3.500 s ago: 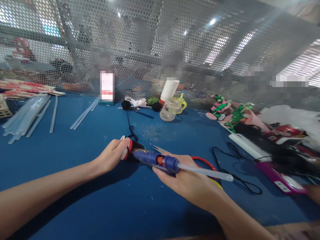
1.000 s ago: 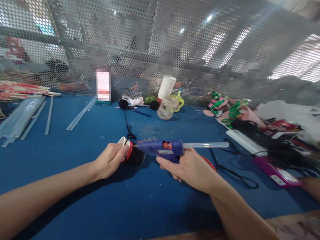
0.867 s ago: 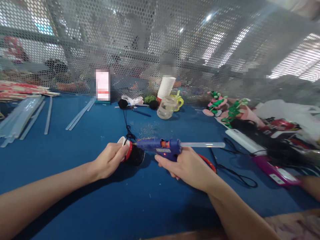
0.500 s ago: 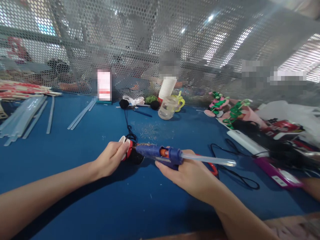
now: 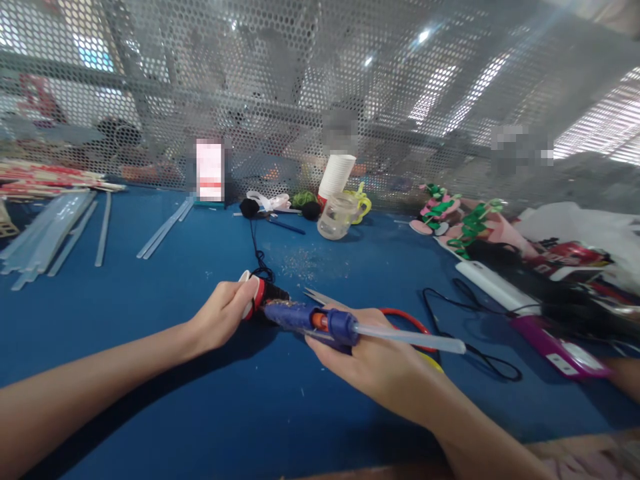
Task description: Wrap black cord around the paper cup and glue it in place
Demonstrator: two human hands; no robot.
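Observation:
My left hand (image 5: pixel 223 311) is closed around a white and red paper cup (image 5: pixel 259 294) tipped on its side, with black yarn wound about its far part. A loose black strand (image 5: pixel 256 248) runs from there to a black yarn ball (image 5: pixel 249 208). In my right hand (image 5: pixel 373 353) is a blue hot glue gun (image 5: pixel 290 316), a clear glue stick (image 5: pixel 410 337) poking out of its back. Its nozzle is at the wound yarn; whether it touches is hidden. Scissors (image 5: pixel 323 296) with red and yellow handles lie partly under my right hand.
Glue sticks (image 5: pixel 43 233) are heaped at left. Stacked paper cups (image 5: pixel 337 175) and a clear plastic cup (image 5: pixel 334 217) stand at the back. On the right are green and pink craft flowers (image 5: pixel 437 212), a white and purple power strip (image 5: pixel 540 340) and black cords (image 5: pixel 480 307).
My right hand has brought the glue gun slightly down and left along the cup, uncovering the scissor blades and more black yarn. My left hand keeps its hold almost in place.

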